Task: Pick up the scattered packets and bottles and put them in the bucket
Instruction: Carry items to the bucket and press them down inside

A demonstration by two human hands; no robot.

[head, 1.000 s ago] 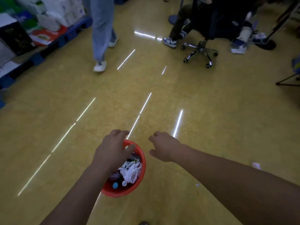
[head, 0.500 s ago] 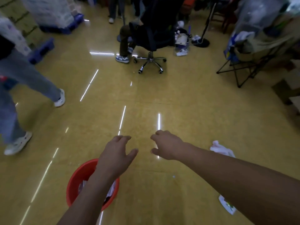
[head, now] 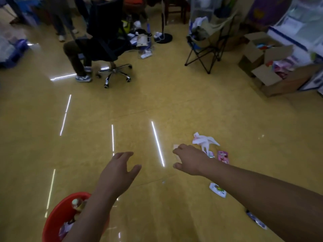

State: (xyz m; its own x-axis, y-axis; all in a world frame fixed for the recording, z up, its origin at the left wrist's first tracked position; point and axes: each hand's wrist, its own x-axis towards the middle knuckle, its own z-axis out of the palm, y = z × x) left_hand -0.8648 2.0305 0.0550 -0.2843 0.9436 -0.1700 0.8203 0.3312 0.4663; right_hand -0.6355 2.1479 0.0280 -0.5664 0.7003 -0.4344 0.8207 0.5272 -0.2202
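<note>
The right hand (head: 190,159) is stretched forward over the yellow floor, knuckles up, its fingers loosely curled downward with nothing visibly held; its palm side is hidden. The left hand (head: 118,170) hangs relaxed with fingers and thumb spread apart, also holding nothing. The red bucket (head: 57,212) sits back toward the person from the left hand, under that forearm, with several packets and what looks like a bottle top already inside. What remains lies on the right hand's side. A crumpled white wrapper (head: 204,140) is just beyond its knuckles and slightly to the outer side. A pink packet (head: 223,156) is just beside the wrist on the outer side, its long axis running roughly away from the person. A teal-edged packet (head: 210,154) peeps out between those two, mostly hidden by the wrist. A white packet with green print (head: 218,189) lies behind the hand, at the forearm's near edge, and a bluish packet (head: 257,220) lies further back, close to the elbow. A small pale scrap (head: 175,146) shows at the right fingertips; whether they touch it is unclear. The right hand is plainly the nearer one to all of these, while the left is well apart from them, so the coming grasp looks like the right hand's, reaching forward and outward, then carrying the item across to the bucket.
</note>
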